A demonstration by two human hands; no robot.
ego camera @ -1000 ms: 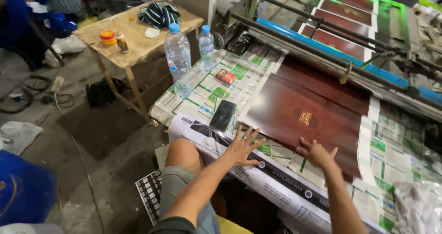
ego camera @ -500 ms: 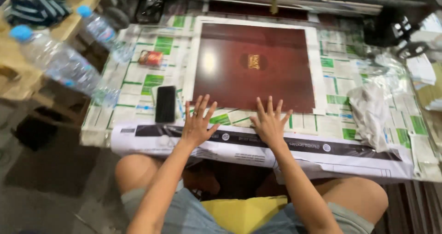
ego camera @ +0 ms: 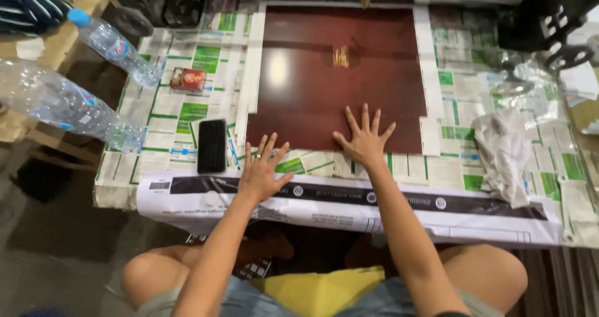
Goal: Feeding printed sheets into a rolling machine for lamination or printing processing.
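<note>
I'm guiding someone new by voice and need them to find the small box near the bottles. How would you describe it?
Start at the big dark red glossy sheet on the paper-covered table, then look off its left edge. Between that sheet and the nearer-to-it water bottle sits a small red and orange box. It lies above the black phone, and is the only brightly coloured packet there.

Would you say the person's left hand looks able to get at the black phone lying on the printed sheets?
Probably yes: the left hand lies flat, fingers spread and holding nothing, just right of the black phone, with only flat printed sheets between them.
</note>
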